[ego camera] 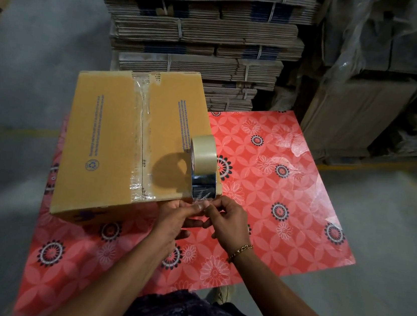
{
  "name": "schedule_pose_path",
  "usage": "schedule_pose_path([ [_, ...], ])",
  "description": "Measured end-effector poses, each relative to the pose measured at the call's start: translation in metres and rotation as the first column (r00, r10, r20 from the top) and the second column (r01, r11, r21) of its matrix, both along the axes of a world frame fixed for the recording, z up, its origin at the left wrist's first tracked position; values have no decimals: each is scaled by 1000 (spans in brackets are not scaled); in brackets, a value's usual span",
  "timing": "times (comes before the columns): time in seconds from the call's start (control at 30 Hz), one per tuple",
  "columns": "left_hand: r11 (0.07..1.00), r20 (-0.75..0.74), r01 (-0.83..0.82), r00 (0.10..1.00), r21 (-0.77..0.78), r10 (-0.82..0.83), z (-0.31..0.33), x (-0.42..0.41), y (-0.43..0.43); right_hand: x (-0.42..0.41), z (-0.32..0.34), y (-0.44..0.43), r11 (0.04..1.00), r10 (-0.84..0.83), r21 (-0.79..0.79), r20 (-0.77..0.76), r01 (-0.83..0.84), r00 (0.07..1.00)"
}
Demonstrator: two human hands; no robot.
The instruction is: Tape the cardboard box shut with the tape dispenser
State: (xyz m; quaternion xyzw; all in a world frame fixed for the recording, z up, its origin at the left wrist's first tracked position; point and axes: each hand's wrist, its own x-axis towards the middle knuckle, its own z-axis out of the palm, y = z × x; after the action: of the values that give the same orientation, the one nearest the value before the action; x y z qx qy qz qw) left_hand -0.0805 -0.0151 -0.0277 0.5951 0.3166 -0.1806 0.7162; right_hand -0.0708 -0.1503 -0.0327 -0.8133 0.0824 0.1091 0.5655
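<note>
1. Risk: the clear tape end, pinched between both hands, was likely to fold and stick to itself or to the fingers; slack or a crooked pull would cause this.
2. Risk: the tape dispenser stood upright on the box's 4 o'clock corner and could topple off if tugged.
3. Left hand: palm turned up, fingertips closed on the tape end.
4. Right hand: knuckles up, fingers curled, pinching the same end.
5. Cardboard box: at 10 o'clock on the floral table, centre seam already taped.
</note>
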Motion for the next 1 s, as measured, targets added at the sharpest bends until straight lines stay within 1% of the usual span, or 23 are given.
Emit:
schedule_pose_path([
  [0.13, 1000, -2, 8, 1000, 14, -8, -3, 0, 0, 0, 2, 0, 1000, 0, 4, -17, 0, 1000],
  [0.4, 998, -6, -64, 998, 27, 64, -1, -6, 0, -1, 7, 1, 1000, -5, 19, -2, 5, 1000],
  [0.5, 999, -5, -28, 1000, 38, 28, 0, -8, 3, -1, 7, 1, 999, 36, 39, -19, -35, 999],
  [0.6, 998, -33, 26, 999, 51, -24, -2, -8, 7, -1, 5, -1, 992, 51, 118, -68, -42, 996],
  [0.67, 995, -57, 96, 994, -17, -97, -3, -8, 8, -1, 4, -3, 979, 46, 204, -105, -24, 993],
  [0.73, 985, -49, 121, 991, -119, -128, -4, -9, 8, -1, 5, -5, 961, 46, 277, -151, -2, 987],
  [0.8, 977, -14, 92, 995, -192, -96, -2, -11, 6, 0, 7, -7, 950, 53, 312, -193, 10, 980],
  [0.93, 982, 41, 24, 999, -190, -17, -5, -12, 2, 2, 9, -8, 947, 63, 322, -228, 14, 972],
  [1.0, 978, 26, -39, 999, -206, 45, -5, -10, 1, 3, 9, -8, 948, 57, 317, -247, 25, 967],
])
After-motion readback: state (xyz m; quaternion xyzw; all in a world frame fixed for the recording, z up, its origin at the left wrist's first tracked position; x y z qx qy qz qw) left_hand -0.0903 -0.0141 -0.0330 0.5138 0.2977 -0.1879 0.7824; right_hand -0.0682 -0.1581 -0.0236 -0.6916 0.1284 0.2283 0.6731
